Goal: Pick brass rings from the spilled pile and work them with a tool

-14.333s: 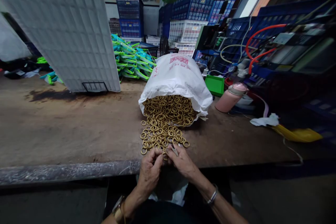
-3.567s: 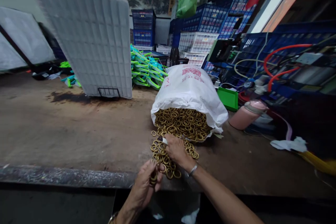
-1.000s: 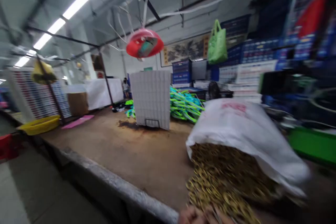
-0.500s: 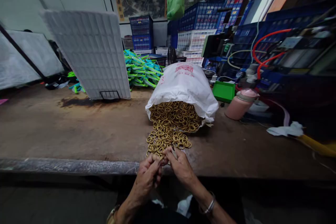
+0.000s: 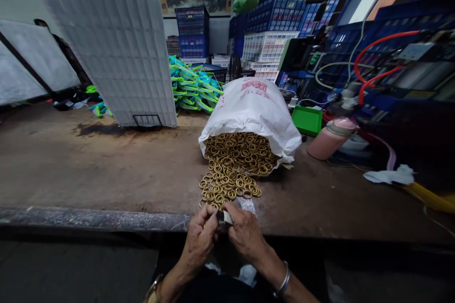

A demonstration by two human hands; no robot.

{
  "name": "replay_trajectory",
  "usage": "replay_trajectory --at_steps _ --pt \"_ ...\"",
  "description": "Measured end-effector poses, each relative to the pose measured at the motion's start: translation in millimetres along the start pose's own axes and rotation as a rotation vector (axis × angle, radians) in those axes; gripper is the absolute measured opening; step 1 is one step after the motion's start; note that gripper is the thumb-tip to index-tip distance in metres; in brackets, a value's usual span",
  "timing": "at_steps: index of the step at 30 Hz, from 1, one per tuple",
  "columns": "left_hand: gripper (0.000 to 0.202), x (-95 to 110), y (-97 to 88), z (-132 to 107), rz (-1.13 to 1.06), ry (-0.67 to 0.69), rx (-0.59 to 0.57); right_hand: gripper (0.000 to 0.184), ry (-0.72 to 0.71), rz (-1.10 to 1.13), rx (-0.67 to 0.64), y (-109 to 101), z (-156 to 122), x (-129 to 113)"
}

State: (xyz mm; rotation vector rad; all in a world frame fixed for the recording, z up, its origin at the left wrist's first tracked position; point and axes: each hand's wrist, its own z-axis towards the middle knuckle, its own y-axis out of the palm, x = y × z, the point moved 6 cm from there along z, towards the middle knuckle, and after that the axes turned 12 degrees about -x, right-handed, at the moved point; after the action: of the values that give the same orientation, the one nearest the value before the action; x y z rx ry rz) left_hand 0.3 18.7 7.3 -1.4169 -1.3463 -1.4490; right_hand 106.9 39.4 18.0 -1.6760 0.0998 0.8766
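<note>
My left hand (image 5: 201,239) and my right hand (image 5: 245,234) meet at the near edge of the brown workbench (image 5: 106,175), fingers curled and pinched together around a small pale piece (image 5: 225,218) that I cannot make out. Just beyond them lies a spill of brass rings (image 5: 227,184). The rings pour from a white sack (image 5: 254,109) lying on its side with its mouth toward me. A bracelet sits on my right wrist, a watch on my left.
A white grid panel (image 5: 113,52) leans on the bench at left, with green-blue bundles (image 5: 192,87) behind it. A pink flask (image 5: 330,137) and green box (image 5: 307,120) lie right of the sack. Blue and white crates (image 5: 270,23), hoses and machinery fill the right.
One second ago the view swung up and left toward the ceiling; now it looks down at the bench again. My hands have come slightly nearer the bench edge, still pinched together.
</note>
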Motion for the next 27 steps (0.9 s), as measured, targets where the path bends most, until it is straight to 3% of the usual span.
replay_trajectory --at_steps 5,11,14,16,18,20,24,27 --pt "0.034 3 1.3 0 0.016 0.000 0.003 0.032 0.016 -0.027 0.002 -2 -1 -2" --pt "0.031 5 -1.4 -3 0.131 0.077 -0.049 0.022 0.023 -0.014 -0.092 1 1 -3" --pt "0.029 5 2.9 -10 0.109 0.034 -0.109 0.022 0.122 -0.088 -0.078 -1 4 11" --pt "0.028 1 12.2 -16 0.057 -0.037 -0.213 0.028 0.235 -0.137 -0.047 -5 5 29" --pt "0.026 -12 22.8 -21 0.011 -0.163 -0.337 0.031 0.319 -0.153 -0.008 -9 3 46" --pt "0.024 -37 27.7 -23 -0.049 -0.328 -0.395 0.028 0.312 -0.121 0.019 -9 1 55" --pt "0.023 -103 20.7 -17 -0.214 -0.606 -0.286 0.017 0.197 -0.046 0.020 3 -5 51" --pt "0.023 -140 15.9 -10 -0.220 -0.679 -0.228 0.012 0.169 -0.050 0.052 10 -8 42"
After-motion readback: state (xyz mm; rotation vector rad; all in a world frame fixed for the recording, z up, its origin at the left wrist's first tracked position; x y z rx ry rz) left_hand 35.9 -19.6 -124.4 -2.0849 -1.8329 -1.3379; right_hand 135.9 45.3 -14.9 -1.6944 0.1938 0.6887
